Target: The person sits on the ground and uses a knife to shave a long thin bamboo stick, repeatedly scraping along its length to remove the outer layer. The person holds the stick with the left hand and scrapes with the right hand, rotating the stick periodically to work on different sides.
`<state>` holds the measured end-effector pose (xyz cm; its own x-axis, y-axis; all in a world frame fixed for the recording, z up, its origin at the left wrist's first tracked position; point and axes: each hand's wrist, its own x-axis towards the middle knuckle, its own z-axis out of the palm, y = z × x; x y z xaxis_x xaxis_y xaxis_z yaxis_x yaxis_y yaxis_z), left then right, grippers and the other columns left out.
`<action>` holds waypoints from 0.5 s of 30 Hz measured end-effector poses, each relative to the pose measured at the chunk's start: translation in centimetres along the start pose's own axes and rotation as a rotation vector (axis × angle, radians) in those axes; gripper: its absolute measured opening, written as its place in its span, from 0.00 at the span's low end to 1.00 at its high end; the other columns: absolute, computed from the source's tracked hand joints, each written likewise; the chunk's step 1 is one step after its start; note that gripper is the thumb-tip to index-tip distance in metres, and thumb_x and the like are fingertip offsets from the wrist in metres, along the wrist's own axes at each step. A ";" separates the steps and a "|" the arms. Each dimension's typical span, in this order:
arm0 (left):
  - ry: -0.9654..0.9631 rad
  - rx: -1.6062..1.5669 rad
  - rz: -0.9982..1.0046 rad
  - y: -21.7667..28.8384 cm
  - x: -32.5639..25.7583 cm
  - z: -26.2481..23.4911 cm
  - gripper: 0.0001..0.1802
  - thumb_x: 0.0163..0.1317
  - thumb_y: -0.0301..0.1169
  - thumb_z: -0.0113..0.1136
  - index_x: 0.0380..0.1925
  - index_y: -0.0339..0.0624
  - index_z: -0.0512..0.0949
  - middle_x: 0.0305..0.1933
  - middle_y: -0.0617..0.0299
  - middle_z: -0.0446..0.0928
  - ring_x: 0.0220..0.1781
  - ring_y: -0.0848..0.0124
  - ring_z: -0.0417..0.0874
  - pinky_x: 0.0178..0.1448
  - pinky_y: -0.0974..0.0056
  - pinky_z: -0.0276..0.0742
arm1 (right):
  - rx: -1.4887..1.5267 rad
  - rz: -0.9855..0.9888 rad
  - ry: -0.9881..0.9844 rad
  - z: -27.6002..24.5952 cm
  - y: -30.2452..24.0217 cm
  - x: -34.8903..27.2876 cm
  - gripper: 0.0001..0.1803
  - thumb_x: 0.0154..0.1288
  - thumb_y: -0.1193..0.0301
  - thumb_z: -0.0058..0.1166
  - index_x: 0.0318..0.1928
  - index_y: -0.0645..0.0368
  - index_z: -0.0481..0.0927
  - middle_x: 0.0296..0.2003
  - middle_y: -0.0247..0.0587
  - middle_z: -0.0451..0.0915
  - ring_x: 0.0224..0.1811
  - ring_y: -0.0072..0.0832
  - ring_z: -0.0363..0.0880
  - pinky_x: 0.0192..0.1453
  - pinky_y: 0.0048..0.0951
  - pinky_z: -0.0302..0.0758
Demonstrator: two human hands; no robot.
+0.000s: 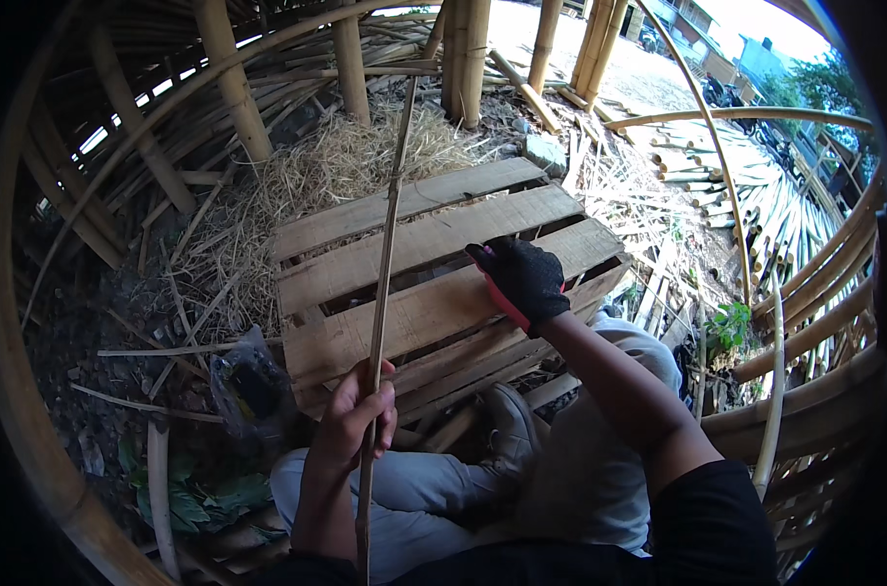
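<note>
My bare left hand point(357, 415) is closed around a long, thin bamboo strip point(390, 230). The strip stands nearly upright in the view, running from my lap up past the far side of a wooden slatted crate point(385, 322). On my right hand point(523, 278) is a black and red work glove. It is over the right part of the crate top, fingers curled in; whether something is inside them is hidden. The crate's pale planks have dark gaps between them.
Dry straw and shavings point(336, 171) lie behind the crate. Bamboo posts point(468, 59) rise beyond it. To the left is a clear plastic bag point(253, 381) with something dark inside. Stacked bamboo poles point(775, 215) lie outside at right; a bamboo lattice point(804, 410) stands close on my right.
</note>
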<state>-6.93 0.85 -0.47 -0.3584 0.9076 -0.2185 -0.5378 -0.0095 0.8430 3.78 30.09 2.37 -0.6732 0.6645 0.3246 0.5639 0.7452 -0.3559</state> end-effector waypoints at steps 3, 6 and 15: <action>-0.021 -0.028 -0.012 -0.3 0.2 0.5 0.18 0.71 0.30 0.58 0.57 0.42 0.67 0.28 0.64 0.71 0.18 0.75 0.75 0.16 0.71 0.68 | 0.000 0.021 0.008 0.3 0.0 -0.1 0.25 0.72 0.44 0.50 0.39 0.51 0.88 0.34 0.48 0.86 0.38 0.49 0.86 0.43 0.46 0.80; -0.092 -0.077 -0.026 -0.5 0.8 1.2 0.16 0.70 0.30 0.59 0.53 0.43 0.67 0.28 0.64 0.71 0.19 0.75 0.75 0.17 0.71 0.68 | -0.006 0.036 -0.005 0.2 0.0 -0.2 0.24 0.71 0.44 0.52 0.42 0.50 0.89 0.34 0.46 0.87 0.39 0.47 0.86 0.43 0.44 0.80; -0.110 -0.065 0.000 0.0 2.6 1.8 0.09 0.69 0.30 0.61 0.41 0.43 0.69 0.29 0.63 0.73 0.18 0.76 0.79 0.17 0.73 0.67 | 0.014 0.059 -0.071 -0.4 -0.1 0.3 0.27 0.72 0.42 0.47 0.43 0.49 0.89 0.38 0.47 0.87 0.42 0.49 0.86 0.47 0.46 0.79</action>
<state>-6.52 3.95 -0.15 -0.2740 0.9483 -0.1601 -0.5874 -0.0332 0.8086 3.67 30.25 2.82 -0.6716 0.7011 0.2398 0.5973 0.7037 -0.3847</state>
